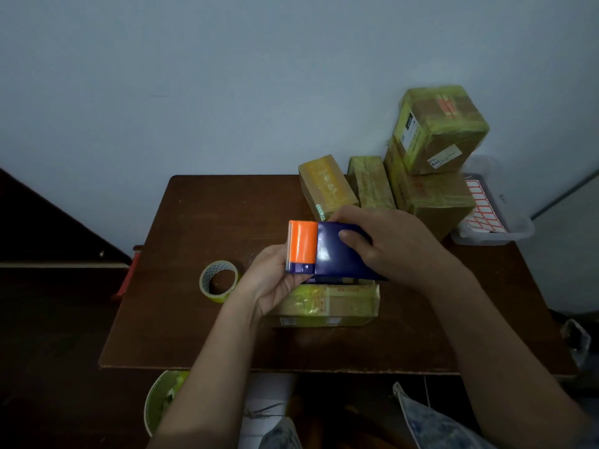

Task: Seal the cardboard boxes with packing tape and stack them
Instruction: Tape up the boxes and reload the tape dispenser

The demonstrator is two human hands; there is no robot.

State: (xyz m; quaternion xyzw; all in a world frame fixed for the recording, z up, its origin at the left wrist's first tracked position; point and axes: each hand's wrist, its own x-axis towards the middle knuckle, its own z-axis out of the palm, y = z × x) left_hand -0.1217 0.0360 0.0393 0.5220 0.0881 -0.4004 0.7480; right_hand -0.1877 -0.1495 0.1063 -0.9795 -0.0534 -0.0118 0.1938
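Looks like a small home packing corner: plain pale wall (227, 76) behind a dark wooden bench (201, 335), taped cardboard parcels (437, 157) stacked at its far right, tub of price-label sheets (496, 202) beside them, waste bin (158, 403) under the near edge.

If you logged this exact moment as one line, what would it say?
blue-and-orange tape dispenser: held over yellow-taped cardboard box | left hand, right hand: both grip it | loose yellow tape roll: on table
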